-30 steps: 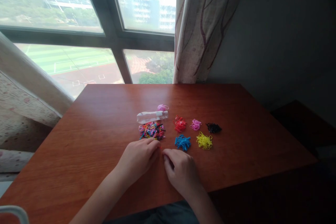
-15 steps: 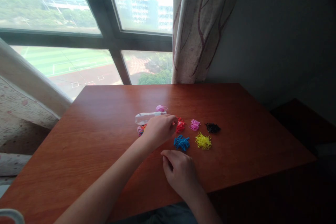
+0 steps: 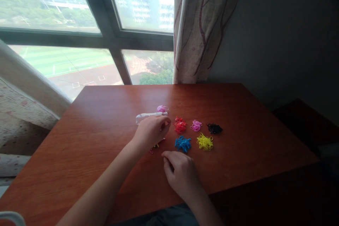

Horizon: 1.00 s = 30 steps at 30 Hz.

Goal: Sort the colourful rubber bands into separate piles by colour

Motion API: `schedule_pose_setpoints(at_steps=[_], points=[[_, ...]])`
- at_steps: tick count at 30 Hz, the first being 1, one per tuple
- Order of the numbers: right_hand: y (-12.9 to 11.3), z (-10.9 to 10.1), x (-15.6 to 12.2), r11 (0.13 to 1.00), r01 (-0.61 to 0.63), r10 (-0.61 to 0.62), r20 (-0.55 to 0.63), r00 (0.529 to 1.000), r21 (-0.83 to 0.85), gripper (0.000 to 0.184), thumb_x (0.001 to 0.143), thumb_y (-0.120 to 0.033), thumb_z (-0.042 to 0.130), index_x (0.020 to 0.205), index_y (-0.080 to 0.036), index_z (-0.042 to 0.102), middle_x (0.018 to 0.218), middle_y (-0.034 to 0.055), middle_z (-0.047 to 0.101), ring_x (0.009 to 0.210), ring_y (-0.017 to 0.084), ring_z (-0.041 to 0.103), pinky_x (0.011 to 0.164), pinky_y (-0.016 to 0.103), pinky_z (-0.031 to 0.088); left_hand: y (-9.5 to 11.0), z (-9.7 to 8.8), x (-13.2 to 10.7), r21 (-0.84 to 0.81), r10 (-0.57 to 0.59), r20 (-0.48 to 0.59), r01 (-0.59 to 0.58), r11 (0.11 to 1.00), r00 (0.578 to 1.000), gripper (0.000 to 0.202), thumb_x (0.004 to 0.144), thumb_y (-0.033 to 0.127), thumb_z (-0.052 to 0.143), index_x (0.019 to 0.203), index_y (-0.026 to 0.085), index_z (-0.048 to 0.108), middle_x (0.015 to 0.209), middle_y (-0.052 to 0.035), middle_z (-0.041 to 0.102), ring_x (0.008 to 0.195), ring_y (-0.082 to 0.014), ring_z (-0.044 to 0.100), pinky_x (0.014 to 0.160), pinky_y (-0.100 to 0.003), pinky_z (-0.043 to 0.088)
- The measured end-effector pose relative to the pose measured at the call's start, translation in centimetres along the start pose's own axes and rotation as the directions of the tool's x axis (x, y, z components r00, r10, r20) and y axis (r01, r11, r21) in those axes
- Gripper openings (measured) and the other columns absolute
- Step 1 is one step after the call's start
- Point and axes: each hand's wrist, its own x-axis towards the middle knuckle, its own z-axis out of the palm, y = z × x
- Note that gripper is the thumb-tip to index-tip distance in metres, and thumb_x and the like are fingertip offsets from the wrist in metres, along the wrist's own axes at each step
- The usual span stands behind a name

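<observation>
My left hand (image 3: 150, 132) hovers with curled fingers over a mixed-colour heap of small elastic bands (image 3: 156, 145), hiding most of it. Whatever is in its fingers is hidden. Just behind it lies a clear small bottle (image 3: 144, 116) on its side, with a pink cap (image 3: 162, 108) beside it. My right hand (image 3: 180, 173) rests on the wooden table (image 3: 106, 113) with fingers curled under, close to the blue band pile (image 3: 182, 143). Sorted piles lie to the right: red (image 3: 180, 125), pink (image 3: 196, 125), black (image 3: 214, 128) and yellow (image 3: 204, 142).
A window (image 3: 79, 24) and a patterned curtain (image 3: 201, 24) stand behind the table. A dark wall is on the right, with a lower dark surface (image 3: 304, 120) beside the table. A white rim (image 3: 10, 217) shows at the bottom left corner.
My left hand reached forward from the near side to the red pile, then drew back left over the mixed heap. My right hand has stayed in place.
</observation>
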Motion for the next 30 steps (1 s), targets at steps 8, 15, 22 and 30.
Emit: schedule_pose_setpoints(at_steps=[8,15,22,30], points=[[-0.1,0.0,0.0,1.000,-0.001,0.002,0.013,1.000,-0.032,0.021,0.091,-0.013,0.047,0.094,-0.022,0.066,0.082,0.0018,0.070,0.078,0.016,0.065,0.072,0.023,0.041,-3.3,-0.6,-7.8,-0.104,-0.127,-0.124,0.114,0.988,0.984,0.018,0.089,0.030,0.054,0.095,0.022,0.069,0.075,0.0007,0.070,0.060,-0.0121,0.058,0.058,-0.022,0.042],[-0.1,0.2,-0.1,0.998,-0.007,0.009,0.029,1.000,-0.062,0.020,0.093,-0.014,0.048,0.096,-0.023,0.066,0.085,0.0015,0.071,0.080,0.016,0.065,0.074,0.023,0.042,-4.0,1.3,-13.0,-0.122,-0.194,-0.178,0.174,0.977,0.965,0.019,0.091,0.033,0.053,0.097,0.023,0.068,0.087,-0.0007,0.074,0.072,-0.0150,0.068,0.065,-0.022,0.050],[-0.1,0.5,-0.2,0.995,0.005,-0.004,0.007,1.000,-0.101,0.020,0.093,-0.014,0.049,0.098,-0.023,0.067,0.086,0.0020,0.071,0.081,0.016,0.066,0.075,0.023,0.043,-3.1,1.9,-14.1,-0.038,-0.182,-0.209,0.178,0.983,0.961,0.020,0.093,0.032,0.049,0.098,0.025,0.067,0.093,-0.0008,0.076,0.080,-0.0175,0.072,0.068,-0.024,0.052],[-0.3,0.5,-0.1,0.994,-0.008,0.008,0.002,1.000,-0.112,0.019,0.093,-0.016,0.050,0.098,-0.024,0.066,0.086,0.0021,0.070,0.080,0.017,0.065,0.073,0.025,0.042,-3.3,1.9,-13.7,-0.029,-0.195,-0.203,0.193,0.981,0.960,0.019,0.093,0.032,0.049,0.101,0.026,0.066,0.096,0.0001,0.077,0.081,-0.0176,0.072,0.068,-0.024,0.052]])
